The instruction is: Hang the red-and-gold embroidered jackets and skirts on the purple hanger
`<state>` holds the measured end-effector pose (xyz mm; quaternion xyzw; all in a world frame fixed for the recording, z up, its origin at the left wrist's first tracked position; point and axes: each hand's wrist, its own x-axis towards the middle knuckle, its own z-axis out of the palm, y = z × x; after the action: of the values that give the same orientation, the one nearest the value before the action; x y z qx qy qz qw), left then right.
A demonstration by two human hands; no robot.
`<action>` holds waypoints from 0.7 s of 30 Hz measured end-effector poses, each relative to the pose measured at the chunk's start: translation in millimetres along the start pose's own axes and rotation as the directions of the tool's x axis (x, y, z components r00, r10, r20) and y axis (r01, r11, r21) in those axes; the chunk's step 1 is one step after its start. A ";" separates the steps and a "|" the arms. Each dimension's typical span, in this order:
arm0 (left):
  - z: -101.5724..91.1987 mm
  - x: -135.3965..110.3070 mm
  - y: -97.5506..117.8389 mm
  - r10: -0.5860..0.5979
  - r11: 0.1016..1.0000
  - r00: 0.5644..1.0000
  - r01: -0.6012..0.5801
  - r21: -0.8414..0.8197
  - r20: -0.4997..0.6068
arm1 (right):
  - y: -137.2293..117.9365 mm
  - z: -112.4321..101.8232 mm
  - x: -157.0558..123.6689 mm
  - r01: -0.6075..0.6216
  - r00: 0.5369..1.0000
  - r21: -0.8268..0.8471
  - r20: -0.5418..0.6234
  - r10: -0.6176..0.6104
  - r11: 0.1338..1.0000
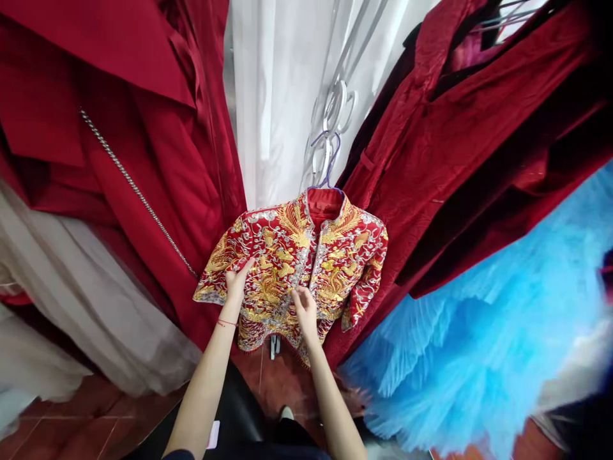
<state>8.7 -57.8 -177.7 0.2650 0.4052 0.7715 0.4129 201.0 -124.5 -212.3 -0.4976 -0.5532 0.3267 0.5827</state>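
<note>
A red jacket [272, 275] with dense gold and silver embroidery and a stand-up collar hangs from a purple hanger [331, 163]. Its front opening shows a narrow gap near the collar. My left hand [236, 281] is at the jacket's side by the sleeve, thumb lying on the front; the other fingers are mostly hidden, seemingly gripping the cloth. Lower on the front opening, my right hand [305, 308] has its thumb and fingers closed on the edge of the jacket. A thin red string bracelet [227, 323] circles my left wrist.
White metal rings [336, 105] hold the hanger's hook in front of a white curtain [282, 96]. Red garments [158, 128] hang at left, dark red ones [460, 140] at right. A fluffy blue tulle dress [479, 345] spreads at lower right, above the red tiled floor [71, 421].
</note>
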 end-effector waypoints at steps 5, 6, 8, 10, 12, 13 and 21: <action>-1.6 -4.4 6.8 0.107 0.985 0.993 -0.113 0.132 0.052 | -7.5 -0.3 4.6 -0.033 0.987 -0.087 -0.157 0.019 0.996; -4.4 -4.8 8.6 0.106 0.975 0.990 -0.121 0.185 0.088 | -9.5 -0.2 3.6 -0.034 0.987 -0.100 -0.157 0.018 0.994; -11.6 -3.7 12.0 0.062 0.952 0.987 -0.103 0.287 0.148 | -14.7 0.6 1.2 -0.021 0.992 -0.094 -0.125 0.009 0.995; -18.3 -1.0 14.9 0.001 0.934 0.984 -0.065 0.352 0.179 | -20.3 2.3 0.9 -0.006 0.994 -0.050 -0.107 0.000 0.999; -22.3 1.5 18.1 -0.017 0.914 0.982 -0.062 0.402 0.190 | -24.9 5.1 4.5 -0.003 0.993 0.001 -0.122 0.003 1.000; -23.2 1.9 20.1 -0.002 0.895 0.983 -0.081 0.440 0.185 | -27.1 6.6 7.9 -0.001 0.992 0.019 -0.129 0.004 1.000; -27.0 -15.0 60.9 -0.119 0.445 0.957 -0.187 0.876 0.265 | -56.7 -1.6 41.9 0.148 0.960 -0.121 -0.222 -0.172 0.981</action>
<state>-29.3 -101.6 -141.7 0.5598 0.6798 0.4027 0.2497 200.3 -102.4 -145.4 -0.5154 -0.5363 0.1890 0.6411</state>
